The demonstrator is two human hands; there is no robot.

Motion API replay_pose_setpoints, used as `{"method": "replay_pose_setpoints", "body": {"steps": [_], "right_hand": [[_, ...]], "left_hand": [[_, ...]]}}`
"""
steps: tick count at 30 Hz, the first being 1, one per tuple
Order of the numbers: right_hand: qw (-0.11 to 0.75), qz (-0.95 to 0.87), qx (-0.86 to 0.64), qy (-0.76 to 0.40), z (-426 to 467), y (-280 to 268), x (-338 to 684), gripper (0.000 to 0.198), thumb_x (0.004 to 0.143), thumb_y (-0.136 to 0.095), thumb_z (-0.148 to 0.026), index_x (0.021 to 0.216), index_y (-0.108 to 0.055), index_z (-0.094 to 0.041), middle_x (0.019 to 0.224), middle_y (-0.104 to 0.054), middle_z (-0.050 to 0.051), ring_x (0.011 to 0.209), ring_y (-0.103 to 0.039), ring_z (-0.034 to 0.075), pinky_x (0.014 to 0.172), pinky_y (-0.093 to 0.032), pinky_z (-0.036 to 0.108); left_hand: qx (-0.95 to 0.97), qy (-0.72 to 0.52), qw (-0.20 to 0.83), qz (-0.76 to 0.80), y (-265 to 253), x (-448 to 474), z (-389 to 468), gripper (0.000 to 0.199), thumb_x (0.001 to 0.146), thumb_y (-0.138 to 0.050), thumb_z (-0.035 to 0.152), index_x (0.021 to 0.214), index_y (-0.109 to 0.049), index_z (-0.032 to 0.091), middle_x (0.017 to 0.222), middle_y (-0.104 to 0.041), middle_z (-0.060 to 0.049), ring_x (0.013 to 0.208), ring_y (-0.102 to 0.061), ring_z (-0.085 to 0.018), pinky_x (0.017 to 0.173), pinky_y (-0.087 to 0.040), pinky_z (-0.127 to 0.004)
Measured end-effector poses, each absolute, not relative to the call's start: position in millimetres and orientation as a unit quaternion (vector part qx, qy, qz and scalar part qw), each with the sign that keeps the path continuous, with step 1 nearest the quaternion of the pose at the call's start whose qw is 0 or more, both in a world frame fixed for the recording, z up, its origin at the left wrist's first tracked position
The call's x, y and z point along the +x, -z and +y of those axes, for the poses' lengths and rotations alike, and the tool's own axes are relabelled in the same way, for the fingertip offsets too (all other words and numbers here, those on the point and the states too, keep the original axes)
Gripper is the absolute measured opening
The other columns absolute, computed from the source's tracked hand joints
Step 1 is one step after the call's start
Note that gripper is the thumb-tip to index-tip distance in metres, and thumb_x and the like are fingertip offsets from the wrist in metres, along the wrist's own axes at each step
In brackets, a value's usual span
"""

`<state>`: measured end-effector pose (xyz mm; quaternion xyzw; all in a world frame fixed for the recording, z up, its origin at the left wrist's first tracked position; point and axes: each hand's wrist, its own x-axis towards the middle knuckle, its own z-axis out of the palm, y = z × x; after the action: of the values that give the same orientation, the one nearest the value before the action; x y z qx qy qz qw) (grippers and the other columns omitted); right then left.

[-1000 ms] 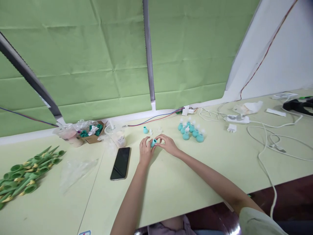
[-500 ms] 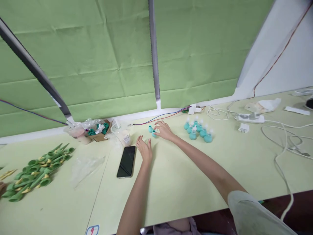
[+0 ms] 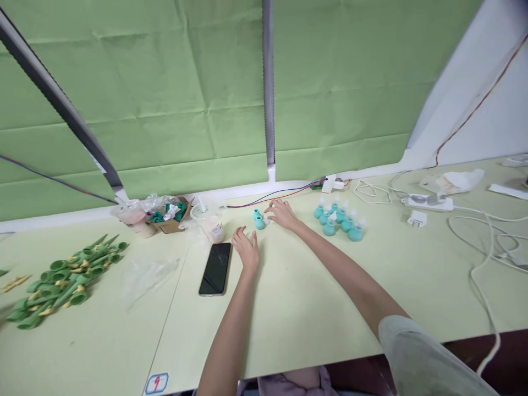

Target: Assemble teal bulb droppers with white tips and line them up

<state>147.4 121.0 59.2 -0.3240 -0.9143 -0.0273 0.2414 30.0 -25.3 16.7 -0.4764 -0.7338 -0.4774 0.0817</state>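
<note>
Two small teal pots stand close together in mid-table, the back pot (image 3: 256, 214) behind the front pot (image 3: 259, 223). Just right of them is a small whitish piece (image 3: 266, 219), too small to make out clearly. My right hand (image 3: 283, 214) hovers over the table there, fingers bent and apart, its fingertips close to that piece. Left and in front of the pots, my left hand (image 3: 246, 250) rests near the table with fingers spread and nothing in them. A black phone (image 3: 215, 269) lies beside it. Several teal pots with white tips (image 3: 329, 227) stand grouped to the right.
Green trumpet-shaped pieces (image 3: 61, 280) lie heaped at the left, by a clear plastic bag (image 3: 148, 275). Lidded drink cups (image 3: 212, 225) and a cardboard box (image 3: 171, 224) line the back. A power strip (image 3: 431, 203) and white cables (image 3: 489, 264) spread over the right side.
My right hand has drawn slightly right, away from the front pot, with its fingers more apart. My left hand has hardly moved. The whole view has shifted a little.
</note>
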Motion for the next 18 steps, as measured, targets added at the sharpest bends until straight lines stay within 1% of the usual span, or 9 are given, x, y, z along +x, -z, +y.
{"method": "replay_pose_setpoints", "body": {"steps": [3, 5, 7, 9, 12, 14, 16, 18], "right_hand": [[0.190, -0.932, -0.306, 0.039, 122.5, -56.8, 144.7, 0.013, 0.080, -0.058, -0.027, 0.088, -0.068, -0.024, 0.101, -0.056, 0.007, 0.098, -0.042, 0.022, 0.078, -0.026, 0.034], [0.189, -0.931, -0.312, 0.033, 120.7, -56.3, 142.3, 0.012, 0.080, -0.057, -0.026, 0.083, -0.068, -0.023, 0.100, -0.058, 0.007, 0.097, -0.043, 0.021, 0.078, -0.026, 0.034], [0.211, -0.924, -0.320, -0.002, 117.6, -57.7, 143.7, 0.012, 0.080, -0.057, -0.024, 0.078, -0.068, -0.021, 0.096, -0.060, 0.007, 0.096, -0.045, 0.021, 0.079, -0.026, 0.034], [0.255, -0.904, -0.328, -0.095, 112.6, -60.2, 150.6, 0.012, 0.079, -0.057, -0.025, 0.076, -0.068, -0.020, 0.091, -0.063, 0.006, 0.089, -0.049, 0.019, 0.078, -0.029, 0.033], [0.315, -0.827, -0.310, -0.349, 97.8, -60.5, 169.1, 0.016, 0.077, -0.057, -0.032, 0.082, -0.066, -0.019, 0.084, -0.066, 0.004, 0.073, -0.053, 0.015, 0.070, -0.035, 0.030], [0.320, -0.753, -0.275, -0.506, 82.2, -55.1, 182.7, 0.022, 0.074, -0.059, -0.036, 0.086, -0.065, -0.018, 0.081, -0.066, 0.003, 0.067, -0.053, 0.013, 0.066, -0.037, 0.028], [0.319, -0.690, -0.255, -0.598, 64.9, -45.3, 193.6, 0.026, 0.072, -0.061, -0.038, 0.088, -0.065, -0.018, 0.081, -0.066, 0.002, 0.067, -0.053, 0.012, 0.067, -0.037, 0.026], [0.325, -0.643, -0.260, -0.643, 50.1, -34.2, 200.5, 0.028, 0.070, -0.062, -0.038, 0.088, -0.065, -0.018, 0.081, -0.065, 0.001, 0.069, -0.053, 0.011, 0.068, -0.037, 0.025]], "left_hand": [[-0.473, 0.477, 0.075, -0.737, -16.8, 30.3, -25.2, 0.031, 0.086, -0.040, 0.035, 0.109, -0.044, 0.015, 0.117, -0.044, -0.013, 0.111, -0.040, -0.024, 0.094, -0.030, -0.043], [-0.472, 0.476, 0.071, -0.739, -17.2, 30.4, -25.6, 0.029, 0.086, -0.041, 0.033, 0.108, -0.045, 0.016, 0.117, -0.044, -0.013, 0.110, -0.040, -0.025, 0.092, -0.032, -0.043], [-0.475, 0.478, 0.074, -0.735, -17.9, 30.2, -26.3, 0.028, 0.085, -0.042, 0.032, 0.108, -0.045, 0.017, 0.117, -0.044, -0.013, 0.110, -0.041, -0.025, 0.091, -0.033, -0.043], [-0.486, 0.487, 0.083, -0.721, -18.7, 30.3, -27.2, 0.028, 0.085, -0.044, 0.031, 0.109, -0.045, 0.017, 0.116, -0.045, -0.012, 0.110, -0.041, -0.025, 0.091, -0.033, -0.043], [-0.544, 0.496, 0.066, -0.673, -19.2, 34.2, -27.9, 0.034, 0.082, -0.049, 0.030, 0.115, -0.043, 0.019, 0.110, -0.050, -0.010, 0.102, -0.046, -0.022, 0.088, -0.037, -0.039], [-0.605, 0.489, 0.029, -0.628, -19.1, 40.6, -28.4, 0.039, 0.081, -0.052, 0.029, 0.118, -0.043, 0.020, 0.103, -0.054, -0.007, 0.094, -0.049, -0.020, 0.083, -0.040, -0.035], [-0.647, 0.484, 0.002, -0.590, -18.9, 49.4, -29.8, 0.035, 0.081, -0.052, 0.027, 0.115, -0.047, 0.022, 0.097, -0.057, -0.005, 0.089, -0.051, -0.019, 0.079, -0.042, -0.033], [-0.664, 0.490, -0.003, -0.565, -19.2, 58.0, -32.4, 0.025, 0.083, -0.050, 0.025, 0.107, -0.054, 0.023, 0.094, -0.058, -0.004, 0.089, -0.051, -0.018, 0.078, -0.043, -0.032]]}}
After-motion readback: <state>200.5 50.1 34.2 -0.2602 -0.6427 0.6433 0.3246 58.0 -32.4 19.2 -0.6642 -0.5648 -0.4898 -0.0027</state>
